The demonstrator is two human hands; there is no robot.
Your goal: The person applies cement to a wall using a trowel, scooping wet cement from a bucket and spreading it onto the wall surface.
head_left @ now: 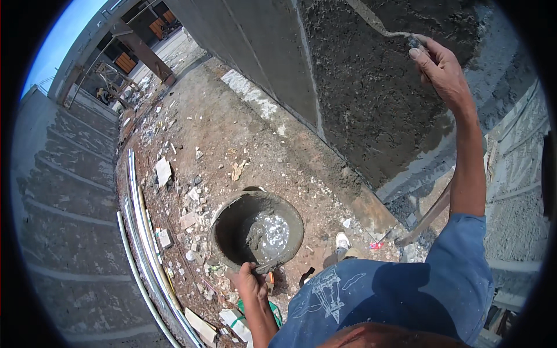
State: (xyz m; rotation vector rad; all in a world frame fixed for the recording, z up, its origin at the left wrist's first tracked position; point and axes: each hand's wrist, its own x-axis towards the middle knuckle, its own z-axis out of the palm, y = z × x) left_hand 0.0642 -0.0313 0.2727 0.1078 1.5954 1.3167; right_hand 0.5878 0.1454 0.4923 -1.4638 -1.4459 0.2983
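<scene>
My right hand [442, 68] is raised at the upper right and grips the handle of a plastering trowel [371, 20], whose long blade lies against the wet, rough grey plaster [383, 110] on the wall. Low in the middle, my left hand [248, 281] grips the near rim of a round mortar pan [217, 223] standing on the ground. Wet grey mortar [268, 232] lies in the bottom of the pan. My blue sleeve and shirt fill the lower right.
The smooth grey wall [255, 52] runs off to the upper left. The dirt ground [232, 139] is strewn with rubble and broken tile pieces. Long metal pipes [142, 232] lie along the left. My white shoe [342, 240] stands beside the pan. A block wall [522, 168] rises at the right.
</scene>
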